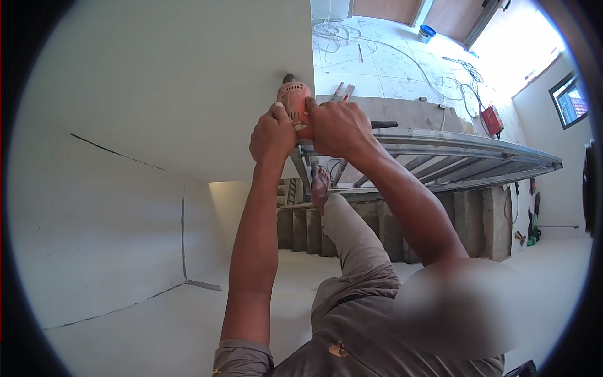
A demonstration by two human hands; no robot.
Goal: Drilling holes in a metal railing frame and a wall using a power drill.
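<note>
Both arms reach up and forward with a red power drill [294, 97] held against the pale wall [188, 69]. The drill's dark nose meets the wall close to its right edge; whether a bit is inside the wall cannot be seen. My left hand [273, 134] is closed around the drill's left side, thumb upward. On the other side, my right hand [341, 127] wraps the body, hiding its rear part. A dark bar-shaped handle [384, 124] sticks out beyond the right hand; where it joins is hidden. Below the hands runs a grey metal railing [452, 139].
My foot [320, 180] rests by the railing, above concrete stairs [370, 217] that drop below. On the tiled floor [392, 69] lie coiled cables [336, 34], a blue bucket [426, 33] and a red box-shaped machine [492, 120]. Flat tools [347, 92] lie near the wall's edge.
</note>
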